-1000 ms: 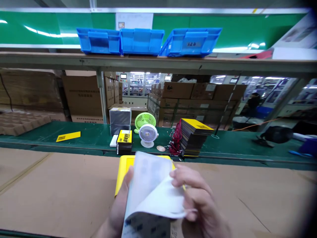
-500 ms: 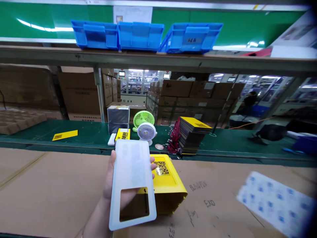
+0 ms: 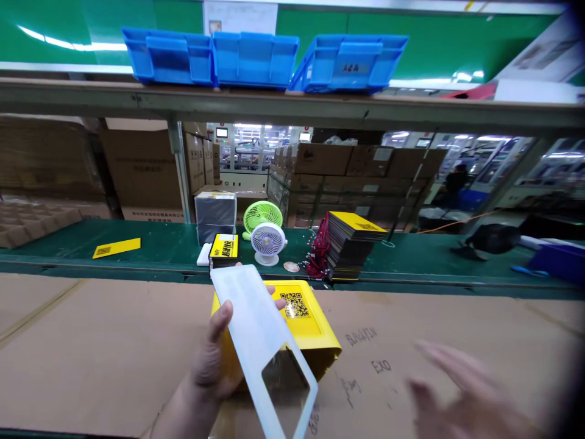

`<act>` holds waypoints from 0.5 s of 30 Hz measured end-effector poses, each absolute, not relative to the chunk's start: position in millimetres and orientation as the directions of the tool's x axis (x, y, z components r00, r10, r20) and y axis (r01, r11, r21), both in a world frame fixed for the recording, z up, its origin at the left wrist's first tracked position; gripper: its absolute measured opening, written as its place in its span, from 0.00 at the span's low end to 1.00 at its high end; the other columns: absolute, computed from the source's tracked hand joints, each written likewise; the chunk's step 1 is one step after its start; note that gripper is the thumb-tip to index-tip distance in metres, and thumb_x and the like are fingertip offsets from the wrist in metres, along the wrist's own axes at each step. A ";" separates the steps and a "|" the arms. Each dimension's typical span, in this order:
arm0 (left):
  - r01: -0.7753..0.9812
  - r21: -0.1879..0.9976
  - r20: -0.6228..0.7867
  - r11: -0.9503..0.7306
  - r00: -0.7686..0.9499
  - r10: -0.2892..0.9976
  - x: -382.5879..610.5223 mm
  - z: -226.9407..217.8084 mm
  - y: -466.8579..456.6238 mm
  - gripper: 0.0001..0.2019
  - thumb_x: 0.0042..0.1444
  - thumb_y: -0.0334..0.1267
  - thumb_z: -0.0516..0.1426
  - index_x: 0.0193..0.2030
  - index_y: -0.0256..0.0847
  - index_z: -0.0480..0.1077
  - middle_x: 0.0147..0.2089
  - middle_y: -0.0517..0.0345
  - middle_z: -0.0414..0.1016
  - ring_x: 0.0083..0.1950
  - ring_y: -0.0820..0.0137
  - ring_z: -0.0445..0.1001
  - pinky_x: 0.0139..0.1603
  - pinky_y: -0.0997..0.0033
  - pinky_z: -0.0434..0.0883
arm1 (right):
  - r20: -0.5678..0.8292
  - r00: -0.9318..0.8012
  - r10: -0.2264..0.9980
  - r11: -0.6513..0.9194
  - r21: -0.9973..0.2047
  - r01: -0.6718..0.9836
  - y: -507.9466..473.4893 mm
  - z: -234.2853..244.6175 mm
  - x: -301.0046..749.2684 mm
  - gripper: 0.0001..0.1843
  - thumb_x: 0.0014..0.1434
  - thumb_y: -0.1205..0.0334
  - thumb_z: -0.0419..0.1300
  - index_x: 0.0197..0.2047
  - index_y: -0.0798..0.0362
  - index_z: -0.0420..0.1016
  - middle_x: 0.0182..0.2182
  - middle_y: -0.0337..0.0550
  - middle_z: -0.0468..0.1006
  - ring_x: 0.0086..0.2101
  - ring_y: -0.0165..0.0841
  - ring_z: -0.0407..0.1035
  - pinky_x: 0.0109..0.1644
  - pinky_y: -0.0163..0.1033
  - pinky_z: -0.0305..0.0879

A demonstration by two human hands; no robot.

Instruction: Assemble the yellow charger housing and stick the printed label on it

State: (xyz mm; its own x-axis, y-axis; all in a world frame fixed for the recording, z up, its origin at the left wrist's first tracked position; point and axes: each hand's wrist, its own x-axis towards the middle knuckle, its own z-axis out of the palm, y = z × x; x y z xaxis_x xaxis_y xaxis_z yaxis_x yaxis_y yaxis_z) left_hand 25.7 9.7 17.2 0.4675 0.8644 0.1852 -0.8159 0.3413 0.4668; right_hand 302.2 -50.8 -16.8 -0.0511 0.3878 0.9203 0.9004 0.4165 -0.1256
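Observation:
My left hand (image 3: pixel 211 360) grips a translucent white plastic sheet (image 3: pixel 256 329) with a rectangular window cut near its lower end. The sheet is tilted, its top toward the far left. Under and behind it lies a stack of yellow cards (image 3: pixel 315 332) with a QR code on top, resting on the cardboard-covered bench (image 3: pixel 91 353). My right hand (image 3: pixel 461 396) hovers low at the right, blurred by motion, fingers spread and holding nothing.
Beyond the bench runs a green conveyor (image 3: pixel 411 259) with a tall pile of yellow-topped cards (image 3: pixel 351 247), red cords (image 3: pixel 320 256), two small fans (image 3: pixel 267 241), a small card stack (image 3: pixel 223 250) and a loose yellow card (image 3: pixel 116 247). Blue bins (image 3: pixel 256 58) stand on the shelf above.
The backing sheet was peeled off by my right hand and has left view. My right hand is back, empty. My left hand tilted the white sheet.

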 end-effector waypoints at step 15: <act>-0.577 0.807 0.172 0.121 0.426 0.888 13.9 24.7 -1.1 0.50 0.43 0.63 0.60 0.67 0.48 0.39 0.65 0.43 0.52 0.66 0.44 0.49 0.62 0.43 0.51 | 0.838 -0.395 0.377 0.830 -0.117 0.545 -28.0 7.3 194.8 0.29 0.58 0.73 0.53 0.63 0.55 0.55 0.51 0.52 0.70 0.52 0.41 0.64 0.54 0.49 0.67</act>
State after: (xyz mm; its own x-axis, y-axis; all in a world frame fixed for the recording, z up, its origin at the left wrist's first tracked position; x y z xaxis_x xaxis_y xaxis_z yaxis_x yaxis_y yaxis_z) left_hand 13.9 -1.1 24.7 0.4260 0.8882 0.1719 -0.5775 0.1207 0.8074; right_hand 194.8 -28.0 7.3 -0.3946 0.3772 0.8379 0.5450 0.8302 -0.1171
